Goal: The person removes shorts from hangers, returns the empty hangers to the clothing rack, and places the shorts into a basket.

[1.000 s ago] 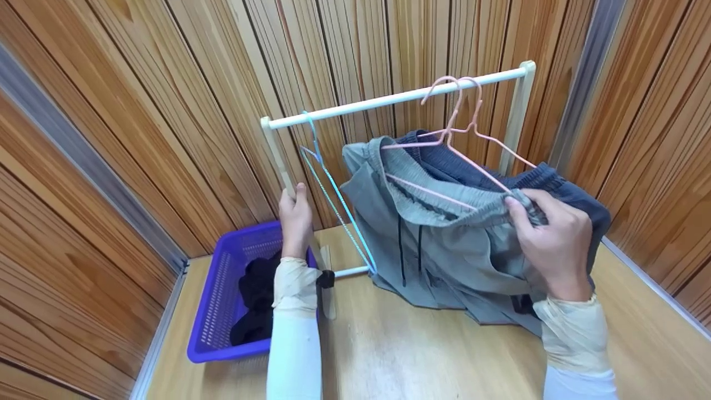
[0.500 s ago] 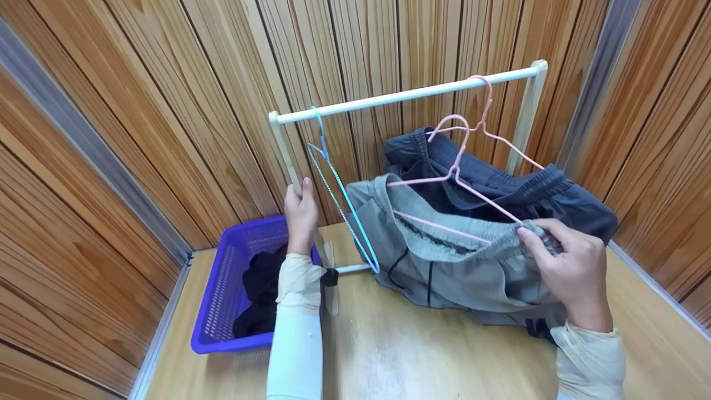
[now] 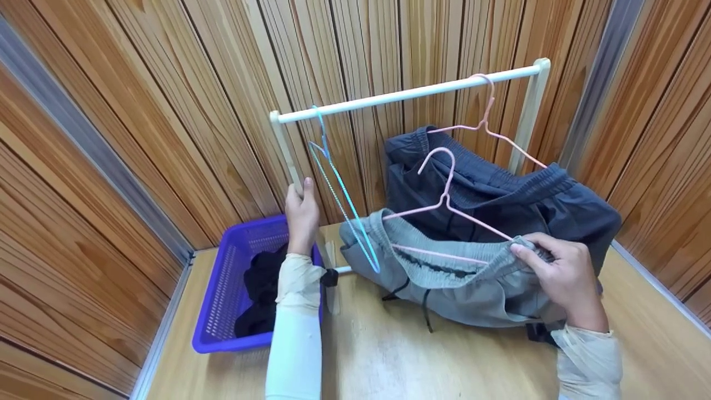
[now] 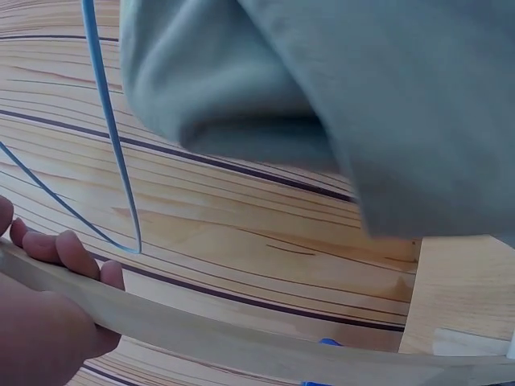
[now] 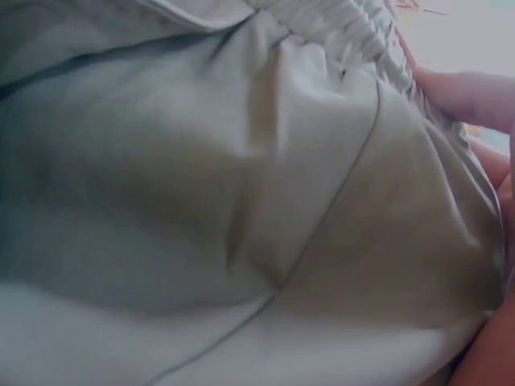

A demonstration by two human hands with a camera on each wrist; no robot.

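Gripping the left post of the garment rack with the left hand, probably enough to prevent tipping. Pinching the grey drawstring shorts by the right waistband corner with the right hand; held off the rail on the pink hanger, nearer than the navy shorts. Best to pinch elastic and hanger together and steer right of the blue hanger.

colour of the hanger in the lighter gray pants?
The hanger is pink; it shows best in the head view.

The basket stands left of the clothes rack.
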